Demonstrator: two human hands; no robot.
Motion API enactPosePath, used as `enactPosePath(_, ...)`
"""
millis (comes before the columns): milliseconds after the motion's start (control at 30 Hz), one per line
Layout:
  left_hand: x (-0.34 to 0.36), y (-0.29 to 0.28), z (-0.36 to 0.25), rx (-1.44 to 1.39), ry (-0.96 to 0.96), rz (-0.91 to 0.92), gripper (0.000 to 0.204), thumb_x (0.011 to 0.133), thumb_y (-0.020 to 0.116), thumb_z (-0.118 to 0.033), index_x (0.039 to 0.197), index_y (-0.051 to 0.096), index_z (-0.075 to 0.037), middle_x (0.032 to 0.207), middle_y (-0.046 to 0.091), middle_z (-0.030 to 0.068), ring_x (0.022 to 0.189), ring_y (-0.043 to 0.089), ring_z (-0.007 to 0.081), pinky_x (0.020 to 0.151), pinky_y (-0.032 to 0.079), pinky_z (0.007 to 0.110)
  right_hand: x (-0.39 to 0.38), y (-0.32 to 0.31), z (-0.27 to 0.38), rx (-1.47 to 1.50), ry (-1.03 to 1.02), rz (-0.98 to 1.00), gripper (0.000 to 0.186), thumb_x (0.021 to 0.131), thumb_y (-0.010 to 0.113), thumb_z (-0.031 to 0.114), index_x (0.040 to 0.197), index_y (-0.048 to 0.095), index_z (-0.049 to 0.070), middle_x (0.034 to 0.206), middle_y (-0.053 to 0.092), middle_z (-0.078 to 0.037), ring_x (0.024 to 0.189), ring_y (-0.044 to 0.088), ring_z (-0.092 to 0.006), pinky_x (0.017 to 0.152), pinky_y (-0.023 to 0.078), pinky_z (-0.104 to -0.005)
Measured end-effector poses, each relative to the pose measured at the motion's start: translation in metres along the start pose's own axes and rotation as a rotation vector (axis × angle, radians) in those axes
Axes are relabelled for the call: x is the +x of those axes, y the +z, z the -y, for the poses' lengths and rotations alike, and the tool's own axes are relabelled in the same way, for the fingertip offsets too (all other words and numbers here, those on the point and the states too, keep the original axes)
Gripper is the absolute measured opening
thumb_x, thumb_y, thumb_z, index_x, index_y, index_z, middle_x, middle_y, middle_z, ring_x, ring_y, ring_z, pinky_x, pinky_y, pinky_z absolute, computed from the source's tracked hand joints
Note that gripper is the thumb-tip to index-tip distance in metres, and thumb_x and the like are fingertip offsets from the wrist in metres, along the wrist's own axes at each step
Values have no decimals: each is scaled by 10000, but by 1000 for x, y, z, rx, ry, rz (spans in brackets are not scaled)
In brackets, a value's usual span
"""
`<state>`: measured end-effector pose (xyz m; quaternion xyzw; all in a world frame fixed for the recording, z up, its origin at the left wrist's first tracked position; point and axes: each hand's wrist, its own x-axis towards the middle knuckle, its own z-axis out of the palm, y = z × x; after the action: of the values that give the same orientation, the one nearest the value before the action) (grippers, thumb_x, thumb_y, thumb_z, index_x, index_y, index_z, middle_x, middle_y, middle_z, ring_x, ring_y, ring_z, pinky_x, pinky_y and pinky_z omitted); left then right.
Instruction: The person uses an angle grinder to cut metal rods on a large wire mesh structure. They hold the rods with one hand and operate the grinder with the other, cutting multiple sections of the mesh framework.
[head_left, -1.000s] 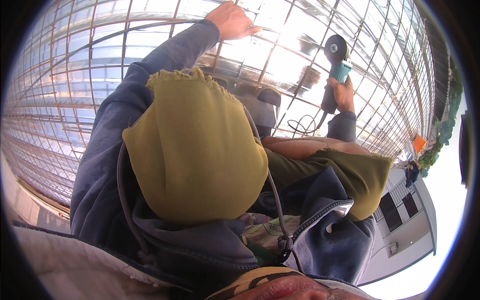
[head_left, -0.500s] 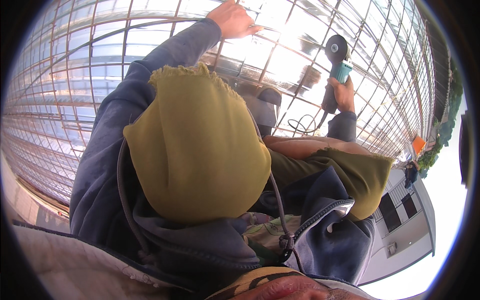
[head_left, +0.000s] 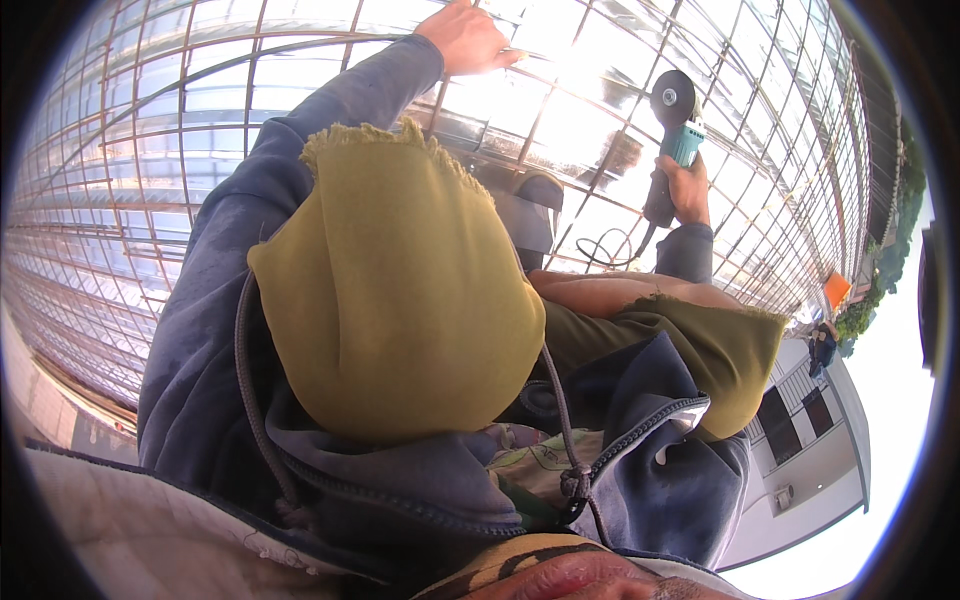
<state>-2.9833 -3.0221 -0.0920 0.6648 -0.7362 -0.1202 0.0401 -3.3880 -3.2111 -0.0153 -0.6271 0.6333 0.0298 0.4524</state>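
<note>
Steel rebar mesh point(head_left: 300, 150) fills the view behind the person. At one o'clock the right hand point(head_left: 688, 190) is wrapped tight around the dark handle of a teal angle grinder point(head_left: 672, 140), its disc pointing up against the grid. At twelve o'clock the left hand point(head_left: 466, 38) rests on a bar, fingers curled over it. Olive-yellow cloth point(head_left: 400, 300) and a blue hooded jacket point(head_left: 200, 330) fill the centre.
</note>
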Motion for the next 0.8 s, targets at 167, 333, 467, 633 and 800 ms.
enactPosePath(167,2,5,3,-19,7,10,633,1152,450,-565,941,862,-133,767,764,136,762,740,268,969,569,491,2,-2,-4,-36,-3,-9,537,856,781,141,1297,603,-108,1006,747,-180,829,737,-242,748,606,-373)
enactPosePath(333,1,7,2,-20,12,-8,640,1151,452,-564,913,858,-131,737,751,132,733,731,263,951,577,492,3,-2,-6,-16,0,-3,549,848,788,151,1296,605,-110,1014,748,-181,837,737,-243,756,607,-379)
enactPosePath(467,2,6,2,-24,-6,23,653,1152,448,-566,888,854,-128,717,740,133,710,722,261,939,581,493,4,-3,-5,-40,7,-1,558,845,790,154,1300,604,-110,1021,748,-183,843,737,-245,761,607,-380)
enactPosePath(633,4,12,3,-2,0,14,660,1152,443,-570,887,852,-125,723,741,136,715,723,262,937,583,489,4,-4,-5,-28,-2,-3,565,846,787,153,1305,598,-116,1022,746,-189,842,736,-248,760,607,-382)
enactPosePath(800,1,5,1,1,-1,0,657,1150,446,-572,899,856,-123,739,748,139,736,734,271,943,587,493,-1,0,2,-22,18,2,521,865,766,140,1299,586,-85,1007,717,-165,820,722,-250,738,599,-391)
